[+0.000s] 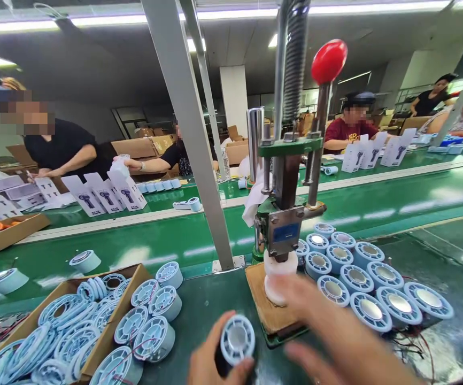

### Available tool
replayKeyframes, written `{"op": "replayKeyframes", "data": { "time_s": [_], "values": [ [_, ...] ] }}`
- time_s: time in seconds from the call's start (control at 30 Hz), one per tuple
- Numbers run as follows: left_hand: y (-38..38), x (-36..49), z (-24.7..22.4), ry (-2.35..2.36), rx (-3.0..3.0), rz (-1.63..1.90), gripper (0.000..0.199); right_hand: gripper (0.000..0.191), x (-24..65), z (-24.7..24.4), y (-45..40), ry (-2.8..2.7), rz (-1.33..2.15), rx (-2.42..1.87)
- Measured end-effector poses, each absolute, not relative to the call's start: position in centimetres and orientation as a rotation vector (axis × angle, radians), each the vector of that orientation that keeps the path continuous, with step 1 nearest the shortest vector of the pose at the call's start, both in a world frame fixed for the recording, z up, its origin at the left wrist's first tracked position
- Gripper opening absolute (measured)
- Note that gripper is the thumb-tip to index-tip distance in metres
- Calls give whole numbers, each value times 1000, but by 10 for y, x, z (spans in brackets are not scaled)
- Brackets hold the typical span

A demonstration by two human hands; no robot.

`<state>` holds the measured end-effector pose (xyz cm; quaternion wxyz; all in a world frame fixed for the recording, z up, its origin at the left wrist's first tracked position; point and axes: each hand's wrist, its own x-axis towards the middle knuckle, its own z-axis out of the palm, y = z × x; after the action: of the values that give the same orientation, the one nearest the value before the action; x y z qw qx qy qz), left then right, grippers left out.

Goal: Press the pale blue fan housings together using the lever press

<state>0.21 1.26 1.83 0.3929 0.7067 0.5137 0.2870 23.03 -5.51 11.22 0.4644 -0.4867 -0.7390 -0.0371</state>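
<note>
My left hand (pixel 219 355) grips a round light-blue housing (pixel 237 339) with a silver centre, its face turned up. Blurred by motion, my right hand (pixel 303 310) reaches in front of the press, fingers apart, beside the white press tip (pixel 275 289); whether it touches anything cannot be made out. The hand press (pixel 285 230) has a red knob (pixel 330 61) and stands over a brown board (pixel 271 315). To its right lie several blue housings with silver centres (pixel 355 278). Left of my hands sit several open blue housings (pixel 154 337).
A cardboard box (pixel 109 331) of blue rings stands at the left. A grey post (pixel 191 123) rises from the bench edge. Beyond runs a green conveyor (pixel 167 240) with white printed boxes (pixel 107 195) along its far side, where several people sit or stand.
</note>
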Motion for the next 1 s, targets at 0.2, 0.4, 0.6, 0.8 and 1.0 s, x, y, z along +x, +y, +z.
{"op": "replayKeyframes", "data": {
  "time_s": [0.2,0.4,0.6,0.8,1.0],
  "values": [
    [56,66,78,1099,1725,904,60,45,317,324,39,-1374,-596,-1075],
    [63,117,70,827,1724,884,50,68,324,343,93,-1469,-104,-1074],
    [62,114,61,828,1769,862,42,80,323,342,88,-1435,-115,-1084],
    [56,116,44,946,1816,926,80,83,325,340,92,-1421,-124,-1093],
    [54,117,37,964,1875,933,97,80,324,349,88,-1423,-98,-1143]
  ]
}}
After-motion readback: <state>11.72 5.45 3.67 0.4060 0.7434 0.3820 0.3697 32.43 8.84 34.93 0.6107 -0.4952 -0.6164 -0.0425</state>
